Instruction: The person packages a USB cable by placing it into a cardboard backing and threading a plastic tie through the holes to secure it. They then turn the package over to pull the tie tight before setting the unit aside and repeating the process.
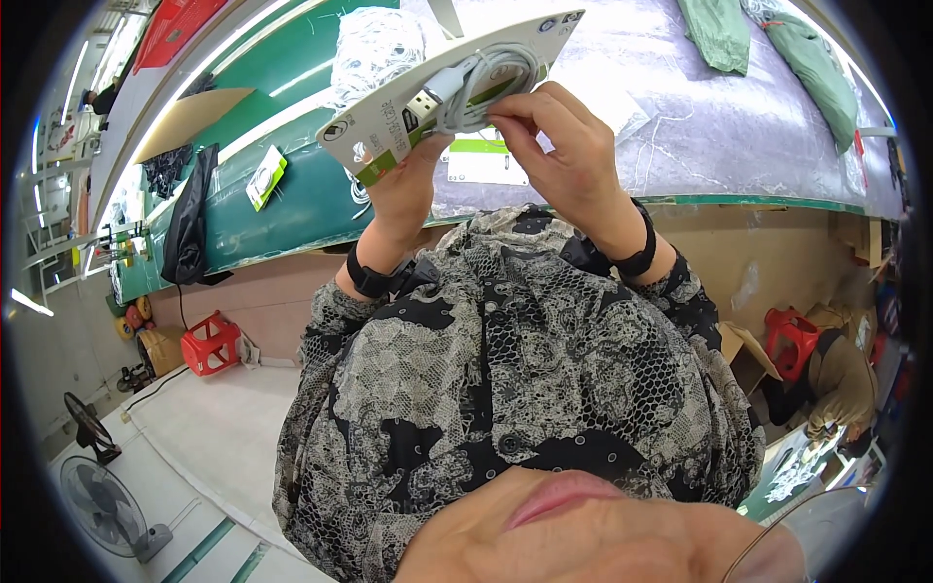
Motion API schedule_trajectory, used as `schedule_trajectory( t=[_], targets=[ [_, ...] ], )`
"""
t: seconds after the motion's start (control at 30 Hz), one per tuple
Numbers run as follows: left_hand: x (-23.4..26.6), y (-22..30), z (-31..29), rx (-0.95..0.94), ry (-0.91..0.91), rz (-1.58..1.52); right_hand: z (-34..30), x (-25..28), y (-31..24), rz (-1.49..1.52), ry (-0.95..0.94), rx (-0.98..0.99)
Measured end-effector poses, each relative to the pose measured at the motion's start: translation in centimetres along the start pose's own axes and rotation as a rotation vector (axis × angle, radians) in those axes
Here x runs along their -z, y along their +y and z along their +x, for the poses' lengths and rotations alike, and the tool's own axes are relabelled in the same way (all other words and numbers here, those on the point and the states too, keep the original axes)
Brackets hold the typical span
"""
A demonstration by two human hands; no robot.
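A white and green packaging card [389,105] is held up at a tilt over the near edge of the table. Against its face lies a coiled white USB cable [505,64], its plug pointing to the left. My left hand [404,192] grips the card's lower edge from below, with its thumb near the coil. With thumb and forefinger pressed together, my right hand [571,146] pinches the coil's lower right side. Beneath the held card, another white and green card [489,167] lies on the table.
A heap of white cables [377,47] sits behind the held card. To the left are a small packaged card [265,179] and a black bag [190,216]. Green sacks [714,35] lie far right. Red stools [211,343] stand below; a person [842,384] bends at right.
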State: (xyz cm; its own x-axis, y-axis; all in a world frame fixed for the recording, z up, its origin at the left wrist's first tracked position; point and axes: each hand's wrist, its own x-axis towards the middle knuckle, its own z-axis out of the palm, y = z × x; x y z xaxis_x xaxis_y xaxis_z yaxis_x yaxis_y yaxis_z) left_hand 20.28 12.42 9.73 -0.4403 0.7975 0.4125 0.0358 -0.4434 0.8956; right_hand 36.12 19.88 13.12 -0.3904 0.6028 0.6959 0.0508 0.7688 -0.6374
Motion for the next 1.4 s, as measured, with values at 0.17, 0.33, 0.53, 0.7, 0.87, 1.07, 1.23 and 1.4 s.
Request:
schedule_trajectory(
  t=[0.17,0.33,0.53,0.7,0.87,1.07,1.23,1.4],
  targets=[
    [0.1,0.0,0.1,-0.031,-0.021,-0.018,-0.1,-0.2,0.1,0.009,0.000,0.000],
    [0.2,0.1,0.0,-0.046,-0.041,0.004,-0.1,0.0,0.1,0.019,-0.002,-0.006],
    [-0.2,0.0,-0.4,-0.023,-0.042,-0.005,-0.3,0.3,0.2,0.028,0.013,-0.016],
    [0.2,0.0,-0.6,-0.100,-0.095,0.218,-0.4,0.7,0.0,0.051,-0.016,-0.057],
    [-1.1,1.6,1.4,-0.671,-0.303,0.422,-1.0,0.5,0.3,0.074,0.007,-0.104],
    [-0.8,1.8,0.9,-0.656,-0.335,0.466,-2.8,-0.4,0.8,0.168,0.076,-0.241],
    [-1.1,1.2,0.7,-0.680,-0.340,0.471,-3.0,0.0,0.2,0.028,0.049,-0.147],
    [-0.7,0.6,0.6,-0.722,-0.382,0.560,-3.0,-0.4,0.3,0.079,0.065,-0.192]
  ],
)
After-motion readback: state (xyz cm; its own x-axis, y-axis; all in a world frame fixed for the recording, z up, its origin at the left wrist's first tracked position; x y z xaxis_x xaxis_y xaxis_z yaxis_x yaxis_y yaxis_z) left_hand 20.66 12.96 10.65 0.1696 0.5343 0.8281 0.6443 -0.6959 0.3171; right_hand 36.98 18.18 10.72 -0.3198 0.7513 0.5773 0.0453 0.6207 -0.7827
